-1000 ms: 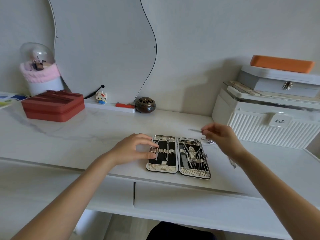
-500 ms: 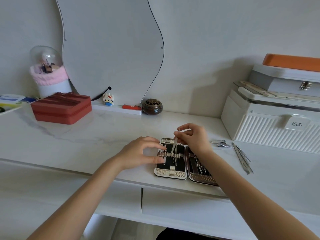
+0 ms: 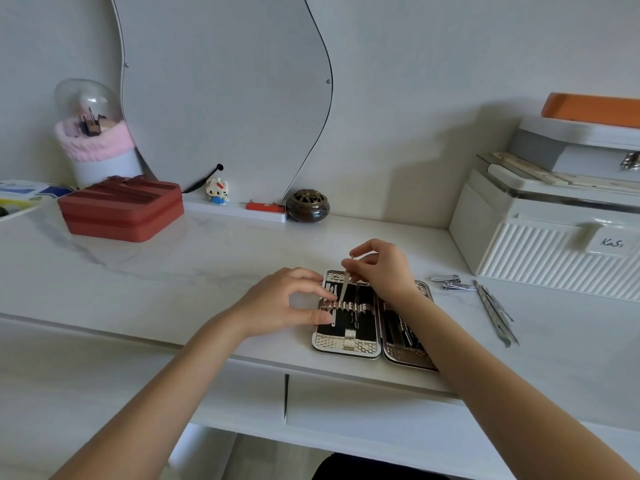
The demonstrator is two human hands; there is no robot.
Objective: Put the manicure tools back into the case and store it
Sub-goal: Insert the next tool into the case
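The right hand (image 3: 381, 271) pinches a thin metal tool (image 3: 342, 292) over the open case (image 3: 349, 344). The left hand (image 3: 280, 303), fingers curled, touches the case's left edge.

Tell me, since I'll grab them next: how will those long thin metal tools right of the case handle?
The long tools look like stiff, thin metal, so probably light. They lie flat on the smooth desk, so they may slide and be hard to pinch.
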